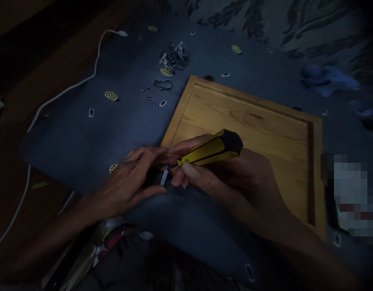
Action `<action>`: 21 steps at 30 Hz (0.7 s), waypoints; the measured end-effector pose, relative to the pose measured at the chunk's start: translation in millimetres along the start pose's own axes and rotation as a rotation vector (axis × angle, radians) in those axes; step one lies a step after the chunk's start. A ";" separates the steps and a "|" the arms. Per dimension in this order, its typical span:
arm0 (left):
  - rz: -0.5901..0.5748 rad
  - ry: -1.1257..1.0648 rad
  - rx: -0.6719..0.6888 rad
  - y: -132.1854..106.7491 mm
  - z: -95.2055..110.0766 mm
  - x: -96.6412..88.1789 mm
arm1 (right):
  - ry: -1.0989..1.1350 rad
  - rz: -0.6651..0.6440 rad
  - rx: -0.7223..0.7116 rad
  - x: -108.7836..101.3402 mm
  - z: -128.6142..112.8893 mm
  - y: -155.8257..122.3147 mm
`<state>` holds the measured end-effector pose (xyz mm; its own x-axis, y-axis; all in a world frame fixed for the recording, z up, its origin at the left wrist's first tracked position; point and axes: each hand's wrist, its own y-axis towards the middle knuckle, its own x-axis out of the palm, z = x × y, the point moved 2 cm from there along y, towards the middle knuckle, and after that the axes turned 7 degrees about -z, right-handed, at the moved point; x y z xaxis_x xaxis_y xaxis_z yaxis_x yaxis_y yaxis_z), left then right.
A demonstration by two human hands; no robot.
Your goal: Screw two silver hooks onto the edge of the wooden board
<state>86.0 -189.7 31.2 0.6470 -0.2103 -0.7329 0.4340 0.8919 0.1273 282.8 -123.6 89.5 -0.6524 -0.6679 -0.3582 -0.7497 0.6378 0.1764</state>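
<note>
My right grip point(249, 182) is closed round the yellow-and-black handle of a screwdriver point(212, 147), slightly right of the middle of the frame. The handle's black end points up and right, and the thin shaft slants down and left out of my fingers to the upper end of a small metal hinge point(164, 177). That hinge lies just left of my right fingertips, between my two hands, near the left corner of a framed wooden panel point(250, 117). My left grip point(133, 171) is on the hinge's other side, fingers half curled and reaching toward the panel's edge, thumb by the hinge's lower end; I cannot tell whether the fingers close on it too.

The panel takes up the centre and right of the frame, resting on a dark blue surface point(68, 137). In the upper middle sits a heap of metal hinges point(176, 55), with a single loose hinge point(163, 84) below it and a few screws point(148, 98) scattered near that, well apart from my hands. A white cable point(66, 87) winds down the left side, and crumpled blue cloth point(329, 80) lies at the upper right.
</note>
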 end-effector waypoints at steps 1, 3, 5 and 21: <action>0.000 0.006 0.000 -0.3 -0.2 0.3 | -0.020 0.018 -0.001 0.4 1.3 -2.2; 0.016 0.019 0.000 -1.2 -1.1 1.2 | -0.058 0.067 -0.003 3.1 4.8 -6.3; 0.028 0.031 0.000 -1.6 -2.0 2.0 | -0.088 0.093 -0.034 7.8 7.6 -9.5; 0.043 0.017 0.015 -1.1 -1.6 1.4 | -0.044 0.424 -0.089 19.3 11.1 -14.8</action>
<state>85.4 -190.3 29.0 0.6545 -0.1648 -0.7379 0.4154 0.8938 0.1689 282.5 -141.7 69.8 -0.9006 -0.3362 -0.2754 -0.4247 0.8150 0.3943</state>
